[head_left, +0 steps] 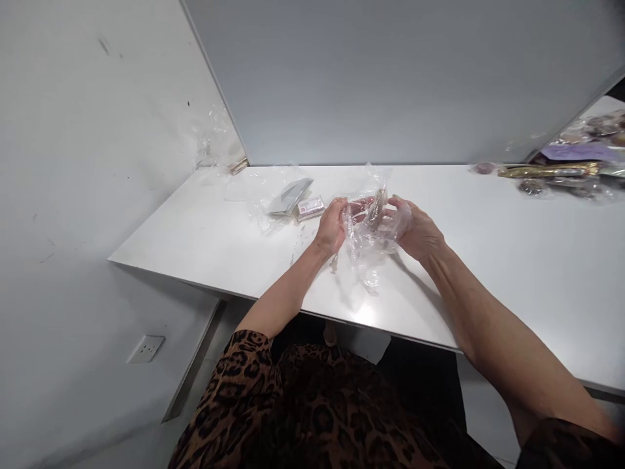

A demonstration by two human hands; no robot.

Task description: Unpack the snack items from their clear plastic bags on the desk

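Both hands are raised over the middle of the white table, with a crumpled clear plastic bag (364,251) between them. My left hand (334,225) is closed on the bag's left side. From the right, my right hand (415,228) grips the bag, its fingers partly covered by the film. A small brownish item (377,210) shows inside or behind the plastic between the hands; its kind is unclear. Just left of my left hand lie a small white box with a pink-red label (310,208) and a silver-grey packet (290,197).
Loose clear plastic film (263,218) lies around the packet. More film and a small golden-brown item (239,167) sit in the back left corner. Wrapped items, among them a gold strip (551,170) and a purple piece (579,152), lie at the far right. A grey panel (390,85) stands behind the table (527,260).
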